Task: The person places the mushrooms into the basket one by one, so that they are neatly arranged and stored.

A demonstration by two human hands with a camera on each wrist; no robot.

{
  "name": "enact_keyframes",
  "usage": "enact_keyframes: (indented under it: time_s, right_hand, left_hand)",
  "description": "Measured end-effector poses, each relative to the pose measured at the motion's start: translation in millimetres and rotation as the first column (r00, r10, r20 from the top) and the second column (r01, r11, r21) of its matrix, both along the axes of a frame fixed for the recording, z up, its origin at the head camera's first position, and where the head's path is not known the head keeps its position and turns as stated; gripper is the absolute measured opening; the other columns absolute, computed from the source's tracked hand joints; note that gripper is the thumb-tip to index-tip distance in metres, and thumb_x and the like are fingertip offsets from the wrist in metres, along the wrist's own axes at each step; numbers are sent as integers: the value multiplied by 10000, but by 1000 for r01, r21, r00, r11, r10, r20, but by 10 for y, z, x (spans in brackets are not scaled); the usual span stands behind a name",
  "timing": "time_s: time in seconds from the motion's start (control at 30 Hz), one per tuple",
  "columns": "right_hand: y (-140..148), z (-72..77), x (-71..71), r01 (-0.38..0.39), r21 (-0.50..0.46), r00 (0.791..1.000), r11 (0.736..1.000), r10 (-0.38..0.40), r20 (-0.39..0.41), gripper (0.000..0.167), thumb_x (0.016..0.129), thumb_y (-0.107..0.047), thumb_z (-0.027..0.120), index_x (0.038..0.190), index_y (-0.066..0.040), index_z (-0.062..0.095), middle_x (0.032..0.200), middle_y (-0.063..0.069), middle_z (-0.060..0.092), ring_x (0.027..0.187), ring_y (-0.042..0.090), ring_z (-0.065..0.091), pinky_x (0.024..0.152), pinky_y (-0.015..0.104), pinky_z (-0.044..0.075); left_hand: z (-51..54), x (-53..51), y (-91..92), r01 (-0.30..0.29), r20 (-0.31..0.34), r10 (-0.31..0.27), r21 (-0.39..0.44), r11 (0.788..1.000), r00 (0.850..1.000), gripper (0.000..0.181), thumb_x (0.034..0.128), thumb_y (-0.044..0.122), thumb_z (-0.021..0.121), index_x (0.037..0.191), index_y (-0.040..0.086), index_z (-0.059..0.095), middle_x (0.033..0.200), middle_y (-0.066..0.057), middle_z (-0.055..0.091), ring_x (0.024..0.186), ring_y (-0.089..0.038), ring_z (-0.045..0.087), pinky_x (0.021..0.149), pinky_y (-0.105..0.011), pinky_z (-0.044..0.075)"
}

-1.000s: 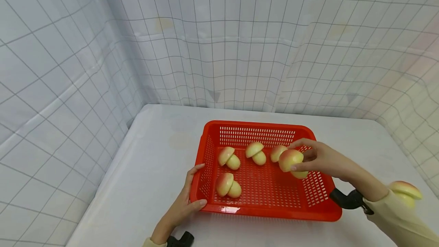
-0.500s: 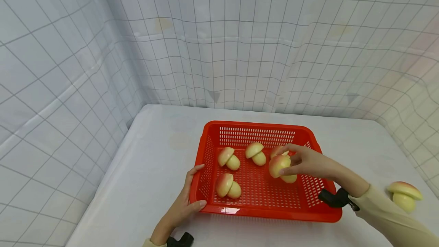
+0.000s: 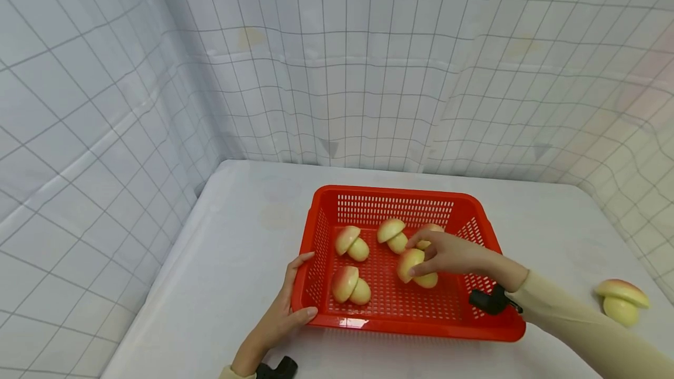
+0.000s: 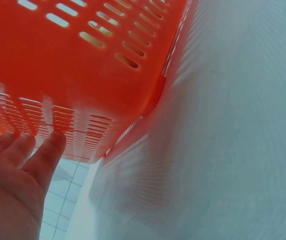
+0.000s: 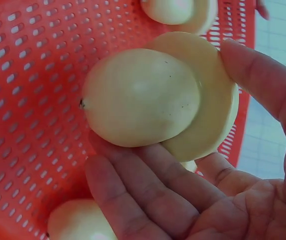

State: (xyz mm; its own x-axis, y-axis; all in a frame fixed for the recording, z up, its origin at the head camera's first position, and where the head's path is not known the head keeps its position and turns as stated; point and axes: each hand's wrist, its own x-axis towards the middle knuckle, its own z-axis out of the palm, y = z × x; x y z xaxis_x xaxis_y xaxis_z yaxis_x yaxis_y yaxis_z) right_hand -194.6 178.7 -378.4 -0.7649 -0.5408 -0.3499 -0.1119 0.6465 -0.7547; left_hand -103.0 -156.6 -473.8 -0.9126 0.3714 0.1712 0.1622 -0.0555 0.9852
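A red plastic basket (image 3: 400, 321) with slotted walls stands on the white table. My left hand (image 3: 279, 309) holds its left side; thumb and index finger lie over the rim, while other fingers (image 4: 47, 155) touch the outer wall. My right hand (image 3: 450, 253) is inside the basket, gripping a toy mushroom (image 3: 411, 265) by its red-and-yellow cap. The right wrist view shows that mushroom's pale stem (image 5: 143, 97), with the thumb on the cap's edge and fingers beneath. Left of it lie three more mushrooms (image 3: 351, 243). Another mushroom (image 3: 433, 228) is partly hidden behind the right hand.
One more mushroom (image 3: 622, 300) stands upright on the white table (image 3: 237, 238) to the right, outside the basket. White grid-patterned curtains (image 3: 368, 75) enclose the table at the back and sides.
My right hand has moved left and slightly toward me inside the basket, carrying the gripped mushroom. My left hand and the basket have stayed in place.
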Motion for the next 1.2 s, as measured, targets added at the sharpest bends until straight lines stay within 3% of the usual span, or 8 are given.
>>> enact_keyframes:
  time_s: [0.37,0.63,1.03,1.2]
  right_hand:
    - [-157,-121,-67,-34,70,999,997,36,-27,439,779,-307,773,1133,-130,582,866,11,594,814,185,546,691,346,462]
    - [-219,-192,-84,-39,90,996,995,45,-70,480,754,-355,788,1119,-118,585,883,-6,595,826,176,533,695,338,454]
    - [-295,-256,-63,-14,149,992,989,32,-118,497,736,-440,780,1074,-128,592,708,-9,509,651,148,454,572,293,360]
    - [-327,-250,-34,-30,118,989,993,47,-138,473,751,-413,777,1057,-104,591,709,-9,510,656,148,446,581,303,342]
  left_hand:
    - [9,-12,1,0,-3,0,-8,1000,1000,825,800,113,598,1479,151,131,1411,-223,198,1144,-473,373,833,-419,506]
    - [16,-1,14,-11,-2,11,-16,1000,1000,845,781,116,609,1478,154,134,1410,-213,205,1150,-469,373,835,-416,507]
    - [-6,-4,3,-6,-11,6,-21,1000,1000,842,788,122,608,1478,146,125,1400,-221,215,1137,-472,381,827,-416,511]
    - [-7,-3,2,-10,-12,10,-29,1000,1000,846,787,132,614,1479,147,126,1403,-219,217,1144,-467,380,830,-410,510]
